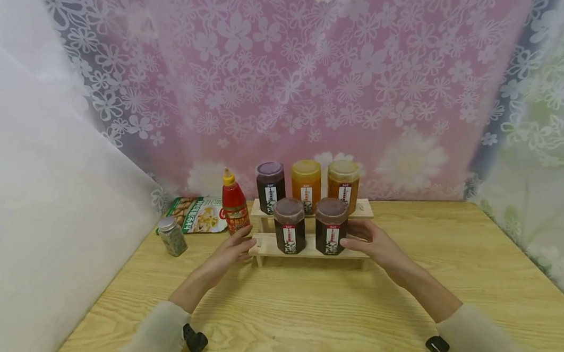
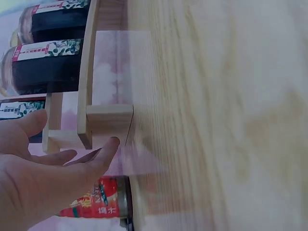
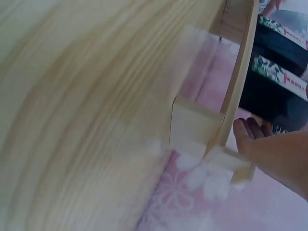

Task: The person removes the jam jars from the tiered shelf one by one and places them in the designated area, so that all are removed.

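Two dark jam jars with white labels, a left one (image 1: pixel 289 227) and a right one (image 1: pixel 331 227), stand on the lower step of a light wooden two-step rack (image 1: pixel 269 243). Beside the right front jar is my right hand (image 1: pixel 371 244), thumb at the label's edge and other fingers by the jar's right side; contact is hard to tell. My left hand (image 1: pixel 227 253) reaches to the rack's left end, holding nothing. Its fingers (image 2: pixel 103 159) spread near the rack's leg (image 2: pixel 109 113). Near the rack's right end, the right fingertips (image 3: pixel 240 131) sit close to the jar (image 3: pixel 269 98).
The upper step holds a purple-lidded jar (image 1: pixel 270 188), an orange jar (image 1: pixel 305 185) and an amber jar (image 1: pixel 343 182). Left of the rack are a red ketchup bottle (image 1: pixel 235 203), a green-and-white food packet (image 1: pixel 198 214) and a small shaker (image 1: pixel 172 238). A floral curtain (image 1: pixel 291 91) hangs behind.
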Motion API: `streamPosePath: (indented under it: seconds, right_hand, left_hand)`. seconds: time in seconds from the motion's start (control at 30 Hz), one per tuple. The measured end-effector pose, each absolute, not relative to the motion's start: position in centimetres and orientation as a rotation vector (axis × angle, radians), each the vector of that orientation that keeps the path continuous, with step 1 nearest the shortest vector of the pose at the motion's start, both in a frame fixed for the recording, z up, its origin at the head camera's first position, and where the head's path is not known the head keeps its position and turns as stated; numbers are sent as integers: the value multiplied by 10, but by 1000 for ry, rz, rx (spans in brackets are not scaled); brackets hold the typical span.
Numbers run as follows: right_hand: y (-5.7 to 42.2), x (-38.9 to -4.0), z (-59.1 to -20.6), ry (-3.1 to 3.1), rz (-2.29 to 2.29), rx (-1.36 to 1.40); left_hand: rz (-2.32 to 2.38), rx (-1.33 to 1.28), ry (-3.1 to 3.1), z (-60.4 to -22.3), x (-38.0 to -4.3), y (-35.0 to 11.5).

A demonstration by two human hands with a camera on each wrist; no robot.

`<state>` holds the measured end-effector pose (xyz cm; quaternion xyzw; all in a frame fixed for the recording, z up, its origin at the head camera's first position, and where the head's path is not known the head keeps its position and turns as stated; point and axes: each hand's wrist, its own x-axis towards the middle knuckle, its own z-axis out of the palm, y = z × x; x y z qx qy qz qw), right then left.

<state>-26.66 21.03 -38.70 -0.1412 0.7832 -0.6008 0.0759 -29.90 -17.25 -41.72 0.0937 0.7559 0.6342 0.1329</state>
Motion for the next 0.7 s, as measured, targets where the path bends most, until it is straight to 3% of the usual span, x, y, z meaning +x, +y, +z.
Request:
streamPosePath:
  seconds: [0.7]
  right_hand:
    - [154, -279, -399, 2728, -1727, -111]
  left_hand:
    - [1780, 219, 2323, -430, -311, -153]
